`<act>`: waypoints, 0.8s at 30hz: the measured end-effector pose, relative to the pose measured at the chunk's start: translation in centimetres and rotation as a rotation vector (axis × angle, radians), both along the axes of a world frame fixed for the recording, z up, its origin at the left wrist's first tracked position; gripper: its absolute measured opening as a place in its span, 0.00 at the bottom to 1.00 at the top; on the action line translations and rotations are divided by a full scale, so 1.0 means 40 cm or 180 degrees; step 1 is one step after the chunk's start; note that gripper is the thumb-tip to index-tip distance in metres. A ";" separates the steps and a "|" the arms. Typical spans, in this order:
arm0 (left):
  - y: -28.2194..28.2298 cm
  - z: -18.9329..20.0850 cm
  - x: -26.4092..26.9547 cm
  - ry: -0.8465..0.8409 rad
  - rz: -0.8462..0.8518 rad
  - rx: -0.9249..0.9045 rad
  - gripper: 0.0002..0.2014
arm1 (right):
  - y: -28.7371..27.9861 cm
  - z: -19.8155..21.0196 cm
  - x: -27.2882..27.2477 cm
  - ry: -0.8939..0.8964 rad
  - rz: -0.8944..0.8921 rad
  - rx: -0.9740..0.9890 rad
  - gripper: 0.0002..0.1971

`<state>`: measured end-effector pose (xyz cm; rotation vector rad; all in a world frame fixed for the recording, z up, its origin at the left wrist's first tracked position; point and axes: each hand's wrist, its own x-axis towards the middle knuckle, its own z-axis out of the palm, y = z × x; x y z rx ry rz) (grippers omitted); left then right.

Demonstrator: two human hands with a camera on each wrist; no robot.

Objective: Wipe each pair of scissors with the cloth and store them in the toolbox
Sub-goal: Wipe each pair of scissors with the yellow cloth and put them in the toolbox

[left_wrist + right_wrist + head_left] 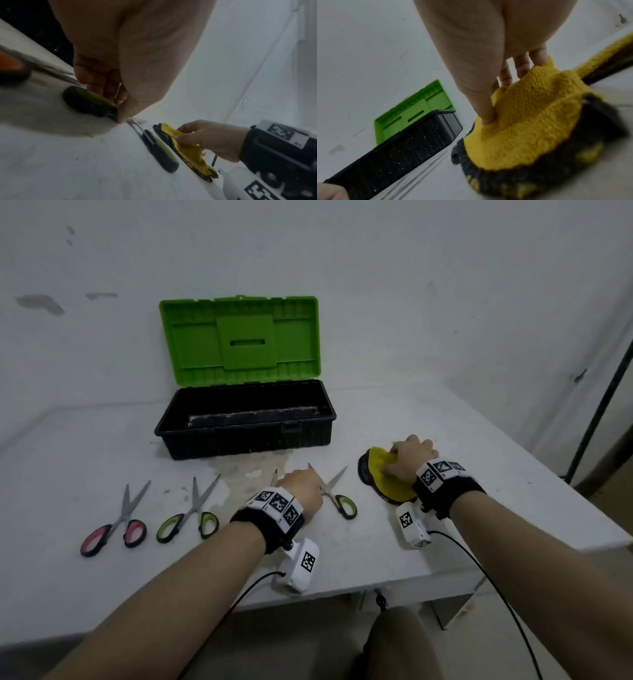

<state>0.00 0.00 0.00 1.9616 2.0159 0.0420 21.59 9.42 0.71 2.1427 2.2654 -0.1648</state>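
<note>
1. The left hand (301, 486) is pinching the green-handled scissors (337, 496) lying on the bench (376, 559).
2. The right hand (409, 457) is gripping the yellow cloth (390, 479), thumb and fingers bunching it against the bench.
3. The open toolbox (245, 436) is sitting behind both hands.
4. Red-handled scissors (114, 529) and another green-handled pair (191, 518) are lying left.

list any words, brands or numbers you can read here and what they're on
No readable text in any view.
Wrist bands and white camera units: only black-and-white square marker patterns, no letters or numbers.
Toolbox, its green lid, scissors, cloth: no label or brand visible.
</note>
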 end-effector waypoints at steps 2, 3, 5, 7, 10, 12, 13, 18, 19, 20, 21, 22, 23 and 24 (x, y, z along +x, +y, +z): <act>0.005 -0.002 -0.009 -0.0305 0.0106 -0.0026 0.07 | -0.004 0.005 0.004 -0.0029 -0.0029 0.0037 0.23; 0.004 -0.002 -0.014 -0.0527 0.0150 -0.0015 0.07 | -0.005 0.005 0.005 -0.0008 -0.0007 0.0029 0.20; 0.004 -0.005 -0.026 -0.1225 0.0209 0.0037 0.05 | -0.012 0.011 0.008 0.0215 0.0061 0.0061 0.16; -0.002 -0.006 -0.039 -0.2014 0.0296 0.0062 0.04 | -0.021 0.021 0.015 0.0610 0.0109 0.0087 0.15; -0.025 -0.011 -0.062 -0.2734 0.0529 0.0193 0.04 | -0.040 0.034 0.024 0.1559 0.0190 0.0084 0.16; -0.049 -0.013 -0.079 -0.3051 0.0622 0.0298 0.05 | -0.069 0.037 0.018 0.2095 0.0219 0.0030 0.18; -0.062 -0.014 -0.088 -0.3158 0.0647 0.0339 0.07 | -0.088 0.038 0.011 0.2371 0.0177 -0.0036 0.19; -0.122 -0.008 -0.131 -0.3239 0.0575 0.0420 0.12 | -0.169 0.026 -0.042 0.3360 0.0083 -0.0476 0.21; -0.133 -0.006 -0.136 -0.3217 0.0550 0.0448 0.11 | -0.183 0.024 -0.052 0.3418 0.0131 -0.0512 0.20; -0.143 -0.006 -0.143 -0.3215 0.0537 0.0472 0.11 | -0.194 0.020 -0.060 0.3500 0.0199 -0.0521 0.19; -0.151 -0.008 -0.148 -0.3206 0.0531 0.0492 0.11 | -0.205 0.016 -0.068 0.3572 0.0262 -0.0522 0.17; -0.159 -0.011 -0.153 -0.3200 0.0510 0.0516 0.11 | -0.216 0.013 -0.076 0.3658 0.0336 -0.0514 0.16; -0.165 -0.015 -0.157 -0.3186 0.0486 0.0532 0.11 | -0.226 0.010 -0.084 0.3697 0.0394 -0.0506 0.14; -0.170 -0.019 -0.161 -0.3151 0.0466 0.0554 0.12 | -0.233 0.008 -0.093 0.3712 0.0438 -0.0485 0.13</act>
